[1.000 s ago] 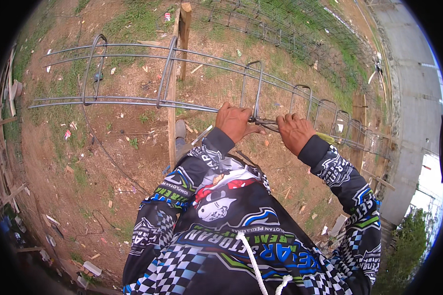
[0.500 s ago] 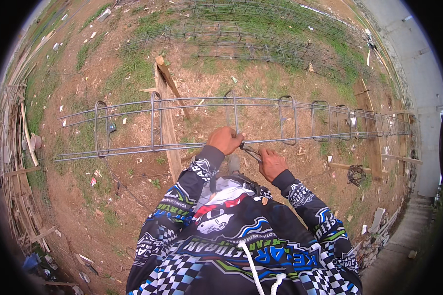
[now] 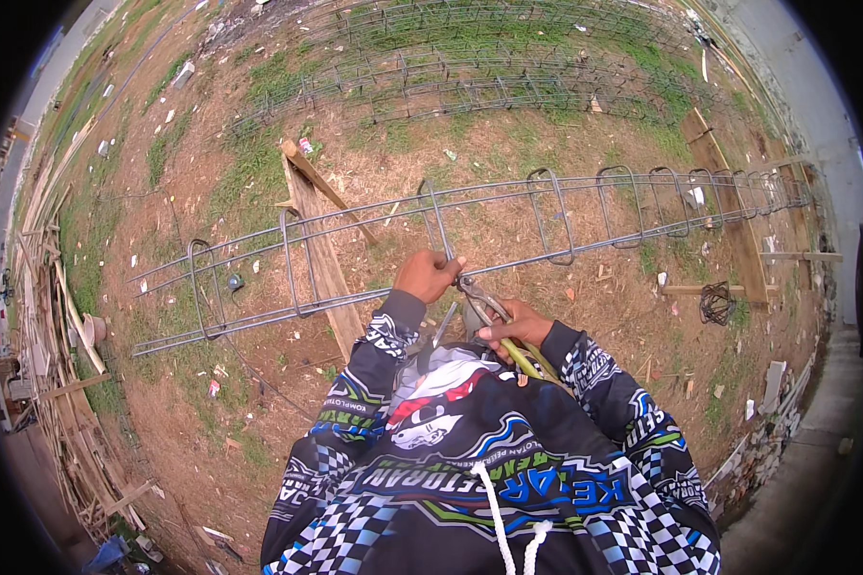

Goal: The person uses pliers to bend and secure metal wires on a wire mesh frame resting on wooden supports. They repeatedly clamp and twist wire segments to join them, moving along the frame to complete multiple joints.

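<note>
A long rebar cage (image 3: 355,299) of thin bars and square stirrups crosses in front of me, running to the far right. My left hand (image 3: 428,277) is closed at the near bars, its thumb and fingers pinching the lower end of a stirrup (image 3: 435,220). My right hand (image 3: 516,328) grips pincers (image 3: 490,305) with yellow-green handles. Their metal jaws meet the near bar right beside my left fingertips. Whatever lies between the jaws is too small to make out.
A leaning plank (image 3: 314,240) props the cage on the left, and another board (image 3: 724,211) stands under it on the right. More rebar cages (image 3: 451,88) lie on the grass beyond. A wire coil (image 3: 716,304) rests at right; scrap timber (image 3: 67,355) lines the left.
The pincers have swung round, and their yellow-green handles now show in my right hand, which has shifted slightly left and down. My left hand stays at the same joint. The view has tilted.
</note>
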`<state>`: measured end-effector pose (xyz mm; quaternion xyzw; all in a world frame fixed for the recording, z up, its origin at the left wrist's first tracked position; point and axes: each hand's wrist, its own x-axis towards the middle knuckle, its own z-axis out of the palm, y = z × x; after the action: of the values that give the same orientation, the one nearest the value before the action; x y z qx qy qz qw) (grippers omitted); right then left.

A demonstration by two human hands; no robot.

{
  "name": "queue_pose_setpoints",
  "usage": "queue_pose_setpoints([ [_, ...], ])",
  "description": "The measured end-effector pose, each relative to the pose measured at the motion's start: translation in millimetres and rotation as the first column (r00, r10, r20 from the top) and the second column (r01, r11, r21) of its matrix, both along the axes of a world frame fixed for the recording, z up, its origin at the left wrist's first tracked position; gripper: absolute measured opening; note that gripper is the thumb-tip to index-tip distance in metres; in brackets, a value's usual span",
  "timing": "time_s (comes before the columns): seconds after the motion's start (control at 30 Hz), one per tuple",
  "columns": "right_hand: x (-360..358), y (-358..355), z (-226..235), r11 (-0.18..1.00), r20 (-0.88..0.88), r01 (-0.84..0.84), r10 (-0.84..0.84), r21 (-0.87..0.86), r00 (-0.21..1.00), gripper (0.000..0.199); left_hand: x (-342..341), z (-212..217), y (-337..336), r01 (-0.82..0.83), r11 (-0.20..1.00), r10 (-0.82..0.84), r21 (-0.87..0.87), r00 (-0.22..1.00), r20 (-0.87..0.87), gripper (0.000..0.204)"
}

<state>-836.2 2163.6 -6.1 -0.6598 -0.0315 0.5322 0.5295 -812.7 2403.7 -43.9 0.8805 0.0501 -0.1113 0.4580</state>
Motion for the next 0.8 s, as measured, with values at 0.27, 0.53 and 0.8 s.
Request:
queue_pose_setpoints([
  [0.27, -28, -6, 1, 0.909, 0.816, 0.101, 0.308, -0.404, 0.489, 0.058, 0, -4, 0, 0.006, 0.999, -0.008, 0.042, 0.999, 0.042, 0.056],
  [0.53, -33, -13, -65, 0.907, 0.871, 0.197, 0.268, -0.372, 0.411, 0.057, -7, -5, -10, -0.01, 0.986, -0.009, 0.167, 0.994, 0.113, 0.049],
  [0.8, -28, -14, -15, 0.872, 0.769, 0.101, 0.361, -0.478, 0.527, 0.056, 7, 1, 5, 0.061, 0.978, -0.118, -0.198, 0.951, -0.286, 0.049],
])
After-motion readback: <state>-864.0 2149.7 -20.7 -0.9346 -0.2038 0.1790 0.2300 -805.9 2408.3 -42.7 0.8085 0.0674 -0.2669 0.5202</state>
